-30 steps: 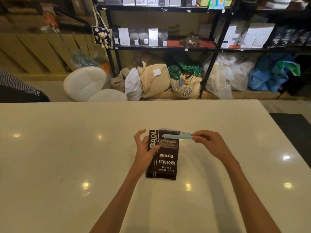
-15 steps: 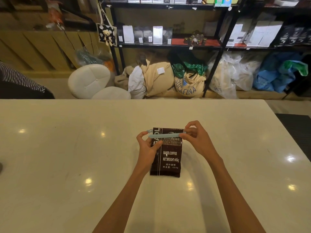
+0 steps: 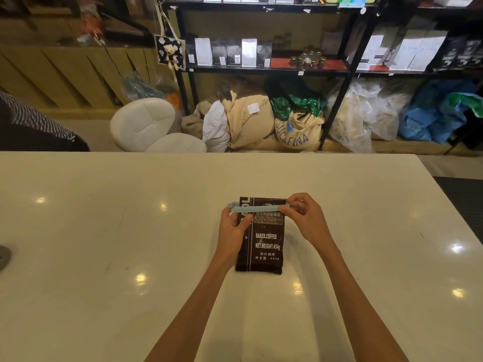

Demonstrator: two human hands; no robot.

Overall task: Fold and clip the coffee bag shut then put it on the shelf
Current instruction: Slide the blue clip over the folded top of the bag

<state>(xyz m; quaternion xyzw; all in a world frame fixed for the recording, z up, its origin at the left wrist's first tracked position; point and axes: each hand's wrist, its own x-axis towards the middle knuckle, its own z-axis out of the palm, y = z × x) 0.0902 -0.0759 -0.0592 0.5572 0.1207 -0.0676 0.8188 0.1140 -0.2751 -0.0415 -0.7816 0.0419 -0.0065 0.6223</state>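
Fingers (image 3: 288, 211) pinching clip (image 3: 258, 208) across coffee bag (image 3: 264, 246); both hands closed

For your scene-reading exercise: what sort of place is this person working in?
Probably a coffee shop's stockroom: shelves of packaged bags, a burlap bean sack on the floor, and a coffee bag on the counter.

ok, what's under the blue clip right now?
The top of the coffee bag: the clip lies across it, the left hand at one end and the right hand at the other. The clip's right end is hidden by fingers.
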